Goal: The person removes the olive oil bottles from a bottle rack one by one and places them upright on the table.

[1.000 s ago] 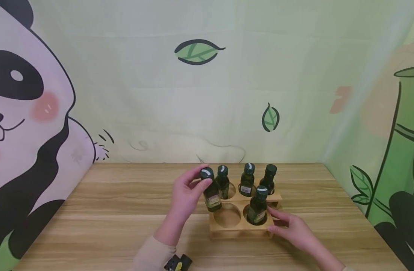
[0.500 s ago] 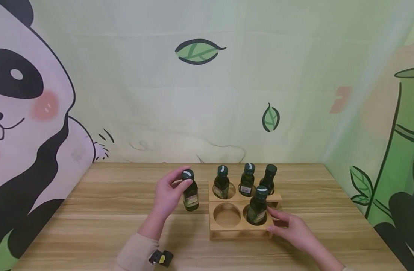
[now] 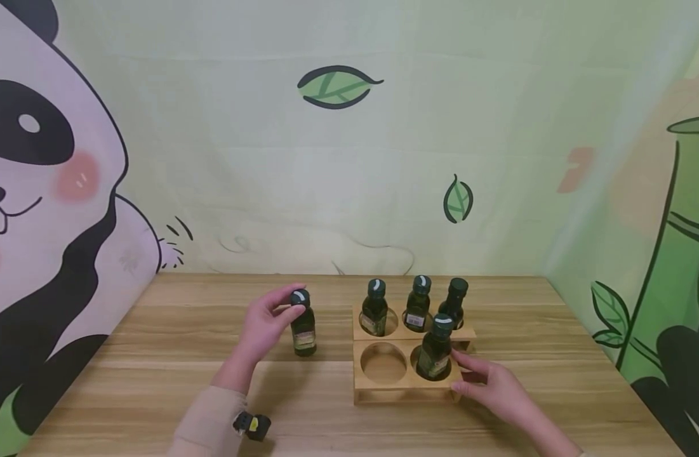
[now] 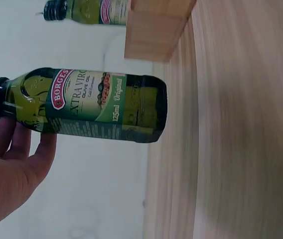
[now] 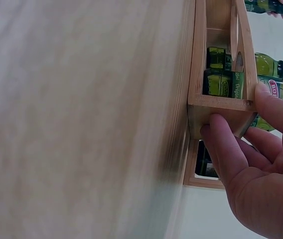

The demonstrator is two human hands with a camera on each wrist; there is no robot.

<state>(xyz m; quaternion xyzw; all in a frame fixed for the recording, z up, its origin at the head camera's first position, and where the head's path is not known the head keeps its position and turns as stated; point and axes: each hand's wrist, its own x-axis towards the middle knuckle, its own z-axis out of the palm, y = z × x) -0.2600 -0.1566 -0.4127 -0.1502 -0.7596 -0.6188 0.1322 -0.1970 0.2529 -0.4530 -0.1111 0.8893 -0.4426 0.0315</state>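
My left hand (image 3: 280,311) pinches the dark cap of a small green olive oil bottle (image 3: 304,331), held upright to the left of a wooden rack (image 3: 395,388). In the left wrist view the bottle (image 4: 96,104) sits in my fingers (image 4: 12,159) close over the table; I cannot tell whether its base touches. My right hand (image 3: 475,377) grips the rack's front right corner, with the thumb on top (image 5: 276,107) and fingers against the side. The rack holds three bottles in its back row (image 3: 418,309) and one at the front right (image 3: 435,352). The front left hole (image 3: 383,363) is empty.
The wooden table (image 3: 155,355) meets a printed fabric backdrop (image 3: 349,190) at the back and right. A small black and yellow device (image 3: 251,424) is strapped at my left wrist.
My left hand has carried the bottle up out of the rack's front hole, leftward and down toward the table. The right hand has stayed on the rack's corner.
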